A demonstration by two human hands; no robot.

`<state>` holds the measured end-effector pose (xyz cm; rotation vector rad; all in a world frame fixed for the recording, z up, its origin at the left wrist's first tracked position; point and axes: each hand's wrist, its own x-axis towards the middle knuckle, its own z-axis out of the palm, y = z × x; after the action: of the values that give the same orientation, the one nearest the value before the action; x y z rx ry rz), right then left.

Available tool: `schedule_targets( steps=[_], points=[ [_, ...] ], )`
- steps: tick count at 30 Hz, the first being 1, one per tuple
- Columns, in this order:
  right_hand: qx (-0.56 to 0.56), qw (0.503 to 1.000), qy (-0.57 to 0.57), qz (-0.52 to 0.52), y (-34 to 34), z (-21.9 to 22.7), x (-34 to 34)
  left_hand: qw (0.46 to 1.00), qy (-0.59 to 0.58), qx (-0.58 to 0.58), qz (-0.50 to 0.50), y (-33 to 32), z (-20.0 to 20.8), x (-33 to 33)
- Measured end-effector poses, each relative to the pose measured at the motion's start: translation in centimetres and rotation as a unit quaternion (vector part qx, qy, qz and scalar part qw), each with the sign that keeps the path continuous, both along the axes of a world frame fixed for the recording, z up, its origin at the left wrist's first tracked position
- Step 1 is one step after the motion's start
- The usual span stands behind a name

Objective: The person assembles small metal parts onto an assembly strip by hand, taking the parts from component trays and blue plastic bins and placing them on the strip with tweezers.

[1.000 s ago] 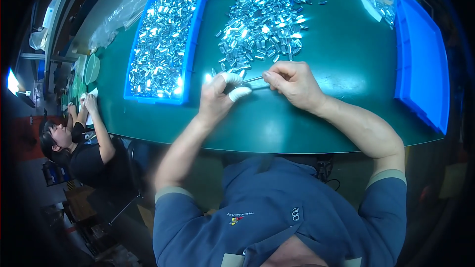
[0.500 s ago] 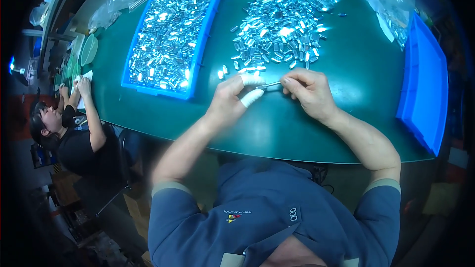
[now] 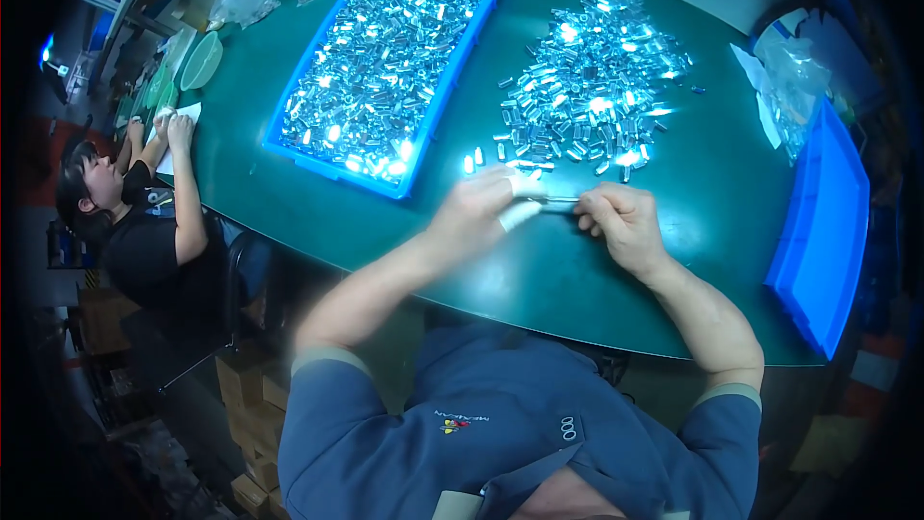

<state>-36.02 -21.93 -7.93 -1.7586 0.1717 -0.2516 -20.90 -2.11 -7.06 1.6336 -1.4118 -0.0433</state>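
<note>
My left hand [image 3: 472,217], with white covers on the thumb and a finger, is closed in a pinch. A small shiny metal piece is between those fingertips, mostly hidden and blurred. Across the gap to my right hand [image 3: 621,221] runs a thin metal rod [image 3: 561,204], lying nearly level. The right fingers are closed on the rod's right end, and its left end meets the covered fingertips. Just beyond both hands spreads a loose heap of small shiny metal pieces [image 3: 587,87]. A few single pieces [image 3: 470,164] lie close to my left hand.
A blue tray [image 3: 470,53] full of similar pieces stands at the left on the green table [image 3: 356,226]. An upturned-edge blue tray [image 3: 818,241] lies at the right, near clear plastic bags [image 3: 799,67]. Another person [image 3: 159,231] works at the far left, beside a green bowl [image 3: 201,62].
The whole view has shifted, so the table and trays appear lower and the heap farther right. Both hands still hold the rod and piece together; the left hand is more blurred.
</note>
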Motion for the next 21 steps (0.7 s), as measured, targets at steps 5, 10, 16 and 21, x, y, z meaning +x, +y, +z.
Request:
schedule_targets(
  steps=[5,10,16,21],
  points=[
    [0.055,0.997,0.026,-0.042,-0.3,0.0,-0.1,0.971,-0.151,0.025,0.185,2.3,3.4,5.0],
    [0.055,0.998,0.012,-0.039,-0.5,-0.2,0.1,0.892,-0.284,0.078,0.343,3.4,5.3,10.1],
    [0.045,0.998,0.026,-0.025,-0.4,0.0,0.1,0.950,-0.222,0.112,0.191,1.9,3.5,4.6],
    [0.046,0.999,0.016,-0.017,-0.4,-0.2,-0.1,0.935,-0.200,0.214,0.200,2.3,2.4,1.9]
  ],
)
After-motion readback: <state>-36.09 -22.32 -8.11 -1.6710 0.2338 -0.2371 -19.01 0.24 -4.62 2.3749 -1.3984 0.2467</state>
